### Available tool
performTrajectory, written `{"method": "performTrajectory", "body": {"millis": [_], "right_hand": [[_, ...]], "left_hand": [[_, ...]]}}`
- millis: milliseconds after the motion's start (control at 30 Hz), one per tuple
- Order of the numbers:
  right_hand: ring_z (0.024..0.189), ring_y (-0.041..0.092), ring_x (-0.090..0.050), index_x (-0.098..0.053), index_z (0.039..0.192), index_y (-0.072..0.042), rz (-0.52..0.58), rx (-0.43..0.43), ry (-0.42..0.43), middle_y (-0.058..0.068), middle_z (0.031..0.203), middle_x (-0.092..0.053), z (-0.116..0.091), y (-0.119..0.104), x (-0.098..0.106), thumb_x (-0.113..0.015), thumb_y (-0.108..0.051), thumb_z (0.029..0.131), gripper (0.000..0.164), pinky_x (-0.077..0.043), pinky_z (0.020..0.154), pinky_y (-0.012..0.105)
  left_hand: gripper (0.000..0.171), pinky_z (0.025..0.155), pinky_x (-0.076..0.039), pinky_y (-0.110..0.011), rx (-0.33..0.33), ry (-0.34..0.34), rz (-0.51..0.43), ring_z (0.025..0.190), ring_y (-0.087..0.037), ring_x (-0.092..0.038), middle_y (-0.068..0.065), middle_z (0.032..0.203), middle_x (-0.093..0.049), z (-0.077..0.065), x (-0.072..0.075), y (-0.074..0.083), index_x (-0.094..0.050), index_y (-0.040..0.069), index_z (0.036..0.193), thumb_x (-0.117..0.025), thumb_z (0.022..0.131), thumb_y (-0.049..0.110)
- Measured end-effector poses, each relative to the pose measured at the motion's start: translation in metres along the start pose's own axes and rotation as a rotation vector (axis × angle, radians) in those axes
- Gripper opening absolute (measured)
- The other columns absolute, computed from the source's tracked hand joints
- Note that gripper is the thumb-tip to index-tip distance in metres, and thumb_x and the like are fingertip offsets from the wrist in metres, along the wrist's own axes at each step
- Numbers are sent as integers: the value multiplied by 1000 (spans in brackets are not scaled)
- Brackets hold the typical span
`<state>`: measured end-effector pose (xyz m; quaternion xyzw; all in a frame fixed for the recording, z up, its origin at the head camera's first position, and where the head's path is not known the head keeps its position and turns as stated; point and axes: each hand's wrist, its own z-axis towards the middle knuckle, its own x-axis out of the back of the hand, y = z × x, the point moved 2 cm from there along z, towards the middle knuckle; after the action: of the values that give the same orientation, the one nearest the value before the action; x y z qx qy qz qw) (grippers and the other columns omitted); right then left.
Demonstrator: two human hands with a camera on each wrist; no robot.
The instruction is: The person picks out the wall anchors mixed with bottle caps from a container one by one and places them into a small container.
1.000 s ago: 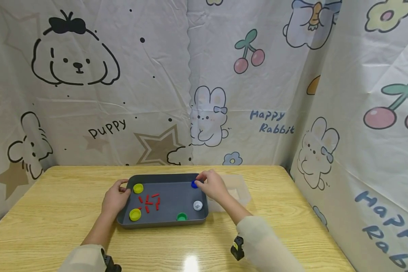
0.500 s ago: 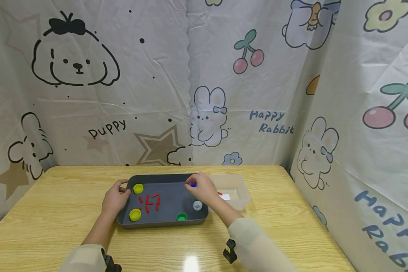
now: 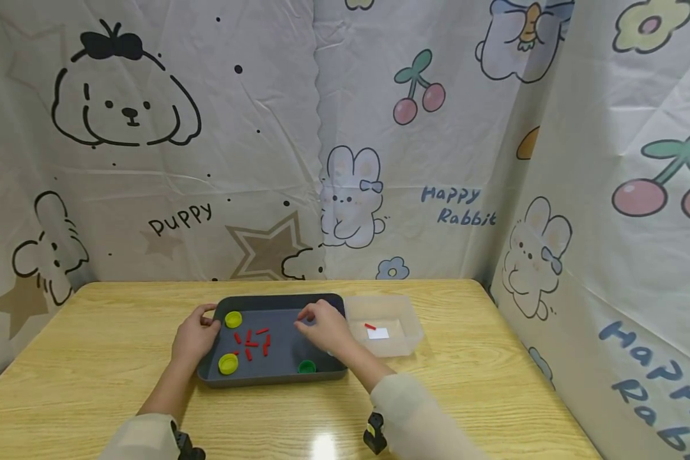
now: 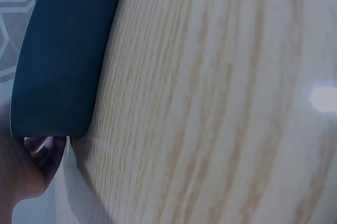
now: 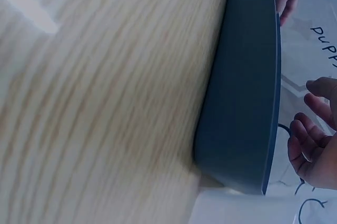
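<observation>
My left hand (image 3: 194, 335) grips the left end of a dark grey rectangular tray (image 3: 276, 381); in the left wrist view, curled fingers (image 4: 50, 155) show at the tray's end wall. Over the tray's right half hovers my right hand (image 3: 326, 329), thumb and fingers apart with nothing visible between them, as the right wrist view also shows. Several short red sticks (image 3: 252, 344) lie scattered left of the tray's middle. Yellow caps sit in the far left (image 3: 233, 319) and near left (image 3: 228, 363) corners. A green cap (image 3: 307, 367) lies by the near wall. The right hand hides the blue cap and most of the white one.
Against the tray's right end stands a translucent plastic box (image 3: 411, 319) holding a red stick (image 3: 370, 326) and a white slip (image 3: 378, 333). Both rest on a wood-grain table (image 3: 466, 383). Printed curtains (image 3: 264, 160) hang behind and at the sides.
My right hand has moved left from the blue cap in the far right corner, uncovering the plastic box. The blue cap is now hidden behind it. My left hand has stayed in place.
</observation>
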<state>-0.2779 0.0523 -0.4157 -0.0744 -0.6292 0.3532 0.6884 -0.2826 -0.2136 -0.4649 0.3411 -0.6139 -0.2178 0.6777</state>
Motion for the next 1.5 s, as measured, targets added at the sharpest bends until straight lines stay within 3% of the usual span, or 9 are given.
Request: {"method": "performTrajectory", "body": {"millis": [733,1500], "right_hand": [[76,10,-56,-71,92,-17,12,0,-63,1,92,-60,-5,-21,-38,-67,-30,85,16,-42,61,21],[61,4,-43,-70,86,-19,-20,-31,-68,-4,78,-53,-2,-23,-62,-71,-33,80,15,-34,53,20]], "left_hand": [[46,80,-43,-49,4,1,-8,99,-39,-56,-26,113,-57,0,0,-1,-42,3,135,-49,92,19],[46,79,-43,-48,-1,10,-5,100,-39,-57,-26,113,-58,0,0,-1,-42,4,135,-50,92,18]]}}
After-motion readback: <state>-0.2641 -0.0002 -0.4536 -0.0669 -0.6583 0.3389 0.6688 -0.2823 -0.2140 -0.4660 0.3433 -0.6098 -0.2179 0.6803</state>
